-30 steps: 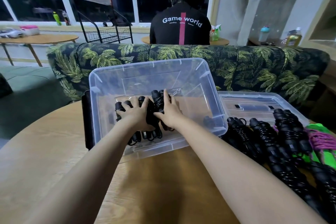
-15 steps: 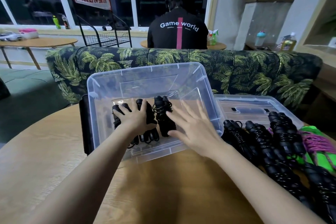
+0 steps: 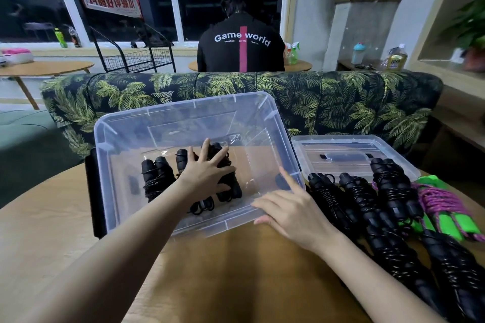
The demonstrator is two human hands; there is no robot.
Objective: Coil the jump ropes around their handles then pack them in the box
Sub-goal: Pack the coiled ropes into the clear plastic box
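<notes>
The next thing to pack, as I judge it, is the black bundle (image 3: pixel 328 191), a coiled rope on the counter (image 3: pixel 210 270) just to the right of your right hand (image 3: pixel 291 207), close to its little-finger side. Its long axis runs away from you, and the far end leans a little toward the box (image 3: pixel 183 103). It therefore lies almost parallel to your fingers, not across them. To take it, you would probably move the hand sideways to the right and bring the palm over the middle of the bundle. A grip across both handles should keep the coil together, I think, while a grip at one end may let the cord come loose.

Your right hand holds nothing. The fingers are loosely spread, the index finger stretched forward, and the palm is down by the near right corner of the box. I cannot tell whether the thumb touches the wall.

Your left hand (image 3: pixel 207 176) is farther from this bundle. It is inside the box, with fingers spread and pressed flat on the packed ropes (image 3: pixel 228 186). The right hand is therefore the nearer one.

Farther to the right of the right hand, the other black bundles (image 3: pixel 393 191) lie side by side in the same direction, and after them a green and purple rope (image 3: pixel 441 207). The lid (image 3: pixel 341 149) lies ahead of them, beside the box.
</notes>
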